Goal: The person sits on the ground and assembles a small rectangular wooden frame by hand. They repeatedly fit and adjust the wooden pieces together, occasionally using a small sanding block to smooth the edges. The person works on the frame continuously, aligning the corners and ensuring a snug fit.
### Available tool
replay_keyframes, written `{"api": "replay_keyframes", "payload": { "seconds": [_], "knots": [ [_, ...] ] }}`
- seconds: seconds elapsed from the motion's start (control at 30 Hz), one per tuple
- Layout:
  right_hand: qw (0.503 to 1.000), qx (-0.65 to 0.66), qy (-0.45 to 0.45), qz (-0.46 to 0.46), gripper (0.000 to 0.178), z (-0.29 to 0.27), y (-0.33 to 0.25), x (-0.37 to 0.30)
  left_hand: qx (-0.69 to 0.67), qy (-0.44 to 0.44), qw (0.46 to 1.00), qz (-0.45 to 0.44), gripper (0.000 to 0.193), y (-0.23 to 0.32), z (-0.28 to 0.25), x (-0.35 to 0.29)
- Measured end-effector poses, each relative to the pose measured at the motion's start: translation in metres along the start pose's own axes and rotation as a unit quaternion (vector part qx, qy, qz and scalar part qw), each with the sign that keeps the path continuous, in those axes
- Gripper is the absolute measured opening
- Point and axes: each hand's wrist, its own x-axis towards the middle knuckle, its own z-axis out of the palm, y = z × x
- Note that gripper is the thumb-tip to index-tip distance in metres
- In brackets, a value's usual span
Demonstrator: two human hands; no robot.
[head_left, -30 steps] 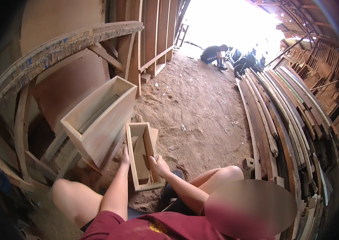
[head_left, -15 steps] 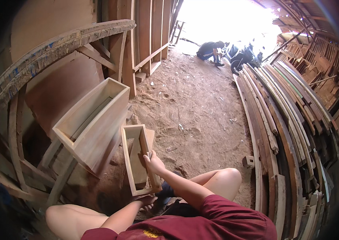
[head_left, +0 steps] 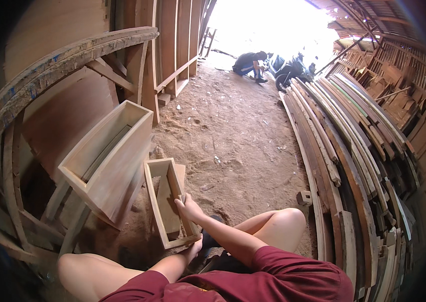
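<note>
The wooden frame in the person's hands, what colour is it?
The frame is pale, yellowish tan; the head view shows it best.

And it's maroon up top, a short-sleeved T-shirt [head_left: 298, 284] rumpled into soft folds, a sliver of yellow print [head_left: 203, 289] just showing at the chest! Right sleeve [head_left: 278, 261] loose, left sleeve [head_left: 145, 286] loose; right hand [head_left: 190, 208] bare, left hand [head_left: 194, 247] bare, knees [head_left: 289, 220] bare, dark cloth [head_left: 219, 262] shadowed at the lap.

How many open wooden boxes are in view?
2: a small box, with the right hand on its side and the left hand at its near end, and a larger box to its left. Others may be hidden.
</note>
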Motion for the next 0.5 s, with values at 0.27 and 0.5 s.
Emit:
{"api": "replay_keyframes", "payload": {
  "seconds": [0.27,0.5],
  "knots": [
    [0.999,-0.01,0.014,0.046,0.07,-0.01,0.011,0.017,-0.023,-0.138,0.989,0.048,0.051,0.013,-0.013,-0.064],
    [0.996,-0.063,-0.02,0.054,0.073,0.007,-0.005,-0.004,0.294,-0.453,0.838,-0.078,0.039,0.063,-0.075,-0.111]
  ]
}}
